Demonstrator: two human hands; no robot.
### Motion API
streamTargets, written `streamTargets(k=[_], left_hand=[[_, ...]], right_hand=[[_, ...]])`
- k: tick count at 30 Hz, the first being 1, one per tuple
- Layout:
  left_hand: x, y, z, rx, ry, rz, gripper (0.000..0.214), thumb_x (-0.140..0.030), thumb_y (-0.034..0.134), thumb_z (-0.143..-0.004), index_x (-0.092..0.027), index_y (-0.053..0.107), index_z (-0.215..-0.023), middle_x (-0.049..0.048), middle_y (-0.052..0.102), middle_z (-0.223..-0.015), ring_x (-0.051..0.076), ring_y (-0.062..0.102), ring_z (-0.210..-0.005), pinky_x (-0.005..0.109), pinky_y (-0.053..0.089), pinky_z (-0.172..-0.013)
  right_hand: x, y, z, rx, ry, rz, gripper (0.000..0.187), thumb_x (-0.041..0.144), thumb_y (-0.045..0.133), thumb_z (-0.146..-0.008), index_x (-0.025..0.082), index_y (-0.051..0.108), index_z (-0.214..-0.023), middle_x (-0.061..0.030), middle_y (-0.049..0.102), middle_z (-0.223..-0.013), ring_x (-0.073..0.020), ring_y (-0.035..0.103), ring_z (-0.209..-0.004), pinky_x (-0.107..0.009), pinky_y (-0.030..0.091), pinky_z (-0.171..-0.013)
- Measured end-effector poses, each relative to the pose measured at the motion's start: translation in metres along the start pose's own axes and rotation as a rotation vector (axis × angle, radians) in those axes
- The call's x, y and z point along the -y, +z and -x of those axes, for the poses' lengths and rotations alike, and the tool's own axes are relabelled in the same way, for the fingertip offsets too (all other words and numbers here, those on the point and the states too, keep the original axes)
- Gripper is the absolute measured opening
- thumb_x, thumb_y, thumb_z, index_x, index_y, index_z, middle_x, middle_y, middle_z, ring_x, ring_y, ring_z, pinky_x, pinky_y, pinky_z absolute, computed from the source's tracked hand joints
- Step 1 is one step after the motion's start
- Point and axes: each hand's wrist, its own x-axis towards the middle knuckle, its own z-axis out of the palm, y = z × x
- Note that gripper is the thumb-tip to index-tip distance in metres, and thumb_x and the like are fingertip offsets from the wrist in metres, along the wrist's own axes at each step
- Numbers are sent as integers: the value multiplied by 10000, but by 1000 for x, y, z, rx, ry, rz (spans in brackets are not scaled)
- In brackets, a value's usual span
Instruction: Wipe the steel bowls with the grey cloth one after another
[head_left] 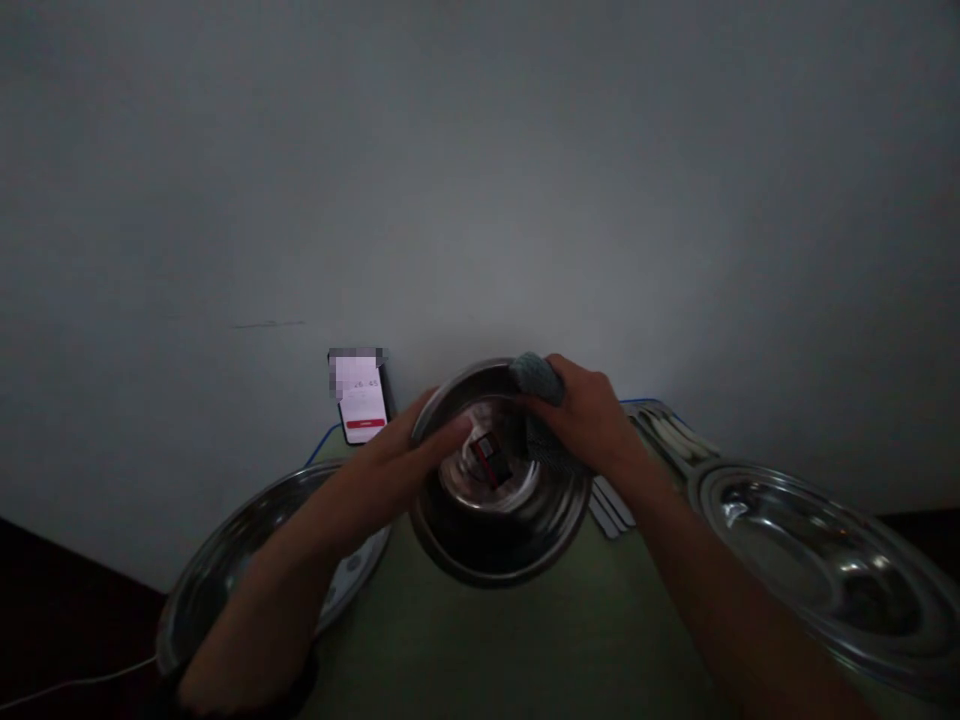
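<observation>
A shiny metal bowl [499, 548] is held up over the table, its open side tilted toward me. On its left rim my left hand [420, 440] is closed, the thumb lying over the inside. At the upper right rim my right hand [581, 405] grips a grey-green cloth [537, 378], which is folded over the rim and hangs down inside the bowl. A dark label with red edges [491, 462] shows at the bowl's bottom; whether it is stuck on or reflected, I cannot tell.
A large metal basin [176, 600] stands at the left, partly behind my left forearm. A lit phone [364, 400] leans near the wall [480, 200]. Metal dishes [810, 570] and light-handled utensils [675, 430] lie at the right on the green table [480, 650].
</observation>
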Motion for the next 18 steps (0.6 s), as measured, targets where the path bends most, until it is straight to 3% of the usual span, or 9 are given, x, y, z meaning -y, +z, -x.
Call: streamTargets(k=[3,6,8,10,12,14,16,18], left_hand=[[10,3,-4,23,-90,318,491,-421,481,-887,-246,452,-1345,58,710,-1090,198,678,-865,331,538,-802],[19,5,-11,-9,-257,452,471,-398,429,-897,-226,474,-1333,68,727,-1038,191,690,-797,328,550,-761],[20,5,-13,-8,-318,482,467,-376,433,-886,-218,490,-1321,67,734,-1013,194,694,-802,325,553,-759],[20,4,-13,17,-338,507,460,-340,477,-858,-229,509,-1303,52,742,-969,194,695,-799,322,552,-763],[19,3,-12,43,-346,548,462,-295,519,-822,-245,527,-1282,30,748,-892,191,694,-769,314,553,-736],[19,2,-11,39,-350,584,470,-250,536,-788,-246,541,-1259,11,740,-807,180,686,-721,293,547,-682],[19,1,-11,16,-348,587,479,-220,539,-755,-225,555,-1234,4,723,-747,167,670,-665,272,534,-623],[17,1,-10,1,-331,536,473,-204,522,-729,-201,573,-1200,7,709,-729,162,653,-625,267,521,-581]], right_hand=[[4,11,0,-27,-104,-84,358,389,440,-921,121,555,-1129,-147,662,-1101,-252,615,-1025,-382,466,-873],[10,12,2,-102,-250,-145,395,328,337,-963,118,514,-1247,-148,508,-1374,-215,448,-1288,-406,349,-1077],[13,7,5,-143,-334,-129,389,325,344,-962,142,541,-1243,-125,431,-1449,-206,366,-1351,-427,292,-1124],[15,1,9,-45,-406,-90,419,396,369,-953,189,536,-1277,-91,342,-1510,-219,286,-1398,-458,263,-1138],[15,-2,13,159,-417,-51,513,493,343,-943,226,457,-1366,-73,236,-1559,-235,183,-1439,-481,230,-1148],[16,-1,15,280,-372,-26,602,522,265,-950,177,347,-1437,-104,188,-1570,-234,110,-1455,-475,191,-1162],[16,5,17,261,-336,23,642,461,279,-960,55,263,-1457,-168,178,-1561,-237,78,-1457,-448,159,-1176],[17,12,18,194,-315,100,685,369,430,-921,-12,219,-1450,-211,192,-1547,-263,105,-1452,-436,168,-1177]])
